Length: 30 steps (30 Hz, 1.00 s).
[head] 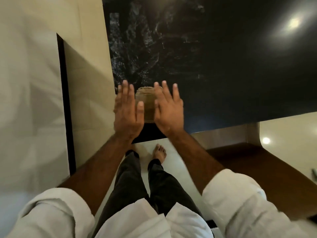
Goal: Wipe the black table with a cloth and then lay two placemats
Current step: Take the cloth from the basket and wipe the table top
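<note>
The black table (223, 66) fills the upper right, glossy, with pale streaks and smears across its left half. A small brown woven thing, folded or rolled with a frayed far edge, likely a placemat (145, 100), lies near the table's near left corner. My left hand (127, 110) and my right hand (169, 109) hover flat on either side of it, fingers spread, palms down. Both partly cover it. Neither hand grips it. No cloth is in view.
Cream floor tiles (82, 83) lie left of the table, with a dark strip (66, 103) along them. A brown wooden surface (257, 169) sits low at the right. My bare feet (160, 152) stand just below the table's near edge. A ceiling light reflects on the tabletop (294, 23).
</note>
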Available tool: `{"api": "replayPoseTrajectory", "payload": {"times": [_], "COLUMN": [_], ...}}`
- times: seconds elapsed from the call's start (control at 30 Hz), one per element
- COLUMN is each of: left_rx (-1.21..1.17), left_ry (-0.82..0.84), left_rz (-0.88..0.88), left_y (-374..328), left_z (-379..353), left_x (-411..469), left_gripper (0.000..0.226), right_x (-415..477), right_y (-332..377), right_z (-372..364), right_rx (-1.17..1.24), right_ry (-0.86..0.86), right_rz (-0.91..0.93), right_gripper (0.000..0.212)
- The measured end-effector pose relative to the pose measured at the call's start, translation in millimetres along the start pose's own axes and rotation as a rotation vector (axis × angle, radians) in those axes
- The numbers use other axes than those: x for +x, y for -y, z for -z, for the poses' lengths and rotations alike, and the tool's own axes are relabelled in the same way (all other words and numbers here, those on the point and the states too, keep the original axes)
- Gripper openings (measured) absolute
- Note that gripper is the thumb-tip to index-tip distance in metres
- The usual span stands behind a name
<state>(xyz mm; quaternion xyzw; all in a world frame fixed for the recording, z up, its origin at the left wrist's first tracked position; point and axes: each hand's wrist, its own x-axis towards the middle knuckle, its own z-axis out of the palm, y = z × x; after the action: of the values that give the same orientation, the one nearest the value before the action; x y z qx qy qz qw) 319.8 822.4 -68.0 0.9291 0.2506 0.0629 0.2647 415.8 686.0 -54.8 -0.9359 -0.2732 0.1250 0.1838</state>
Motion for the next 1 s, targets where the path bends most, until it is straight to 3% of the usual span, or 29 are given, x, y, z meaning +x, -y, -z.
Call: {"api": "replayPoseTrajectory", "payload": {"times": [0.1, 0.2, 0.43, 0.67, 0.87, 1.0], "left_rx": [0.282, 0.390, 0.436, 0.427, 0.439, 0.454], "left_ry": [0.170, 0.255, 0.140, 0.081, 0.191, 0.243], "left_rz": [-0.179, -0.200, -0.034, 0.126, -0.102, -0.055], "left_y": [-35, -49, 21, 14, -24, 9], "left_z": [-18, -39, -12, -8, -31, -11], "left_x": [9, 16, 21, 137, 98, 52], "left_gripper": [0.076, 0.074, 0.077, 0.077, 0.078, 0.080], "right_x": [5, 9, 9, 7, 5, 5], "right_y": [-48, -74, -77, -82, -81, -81], "right_z": [19, 11, -8, -10, -11, -6], "right_rx": [-0.093, -0.185, -0.257, -0.300, -0.293, -0.290], "right_ry": [-0.112, -0.013, -0.048, -0.064, -0.070, -0.066], "right_rz": [-0.131, -0.119, -0.089, -0.076, -0.067, -0.076], "right_gripper": [0.059, 0.055, 0.055, 0.054, 0.053, 0.052]}}
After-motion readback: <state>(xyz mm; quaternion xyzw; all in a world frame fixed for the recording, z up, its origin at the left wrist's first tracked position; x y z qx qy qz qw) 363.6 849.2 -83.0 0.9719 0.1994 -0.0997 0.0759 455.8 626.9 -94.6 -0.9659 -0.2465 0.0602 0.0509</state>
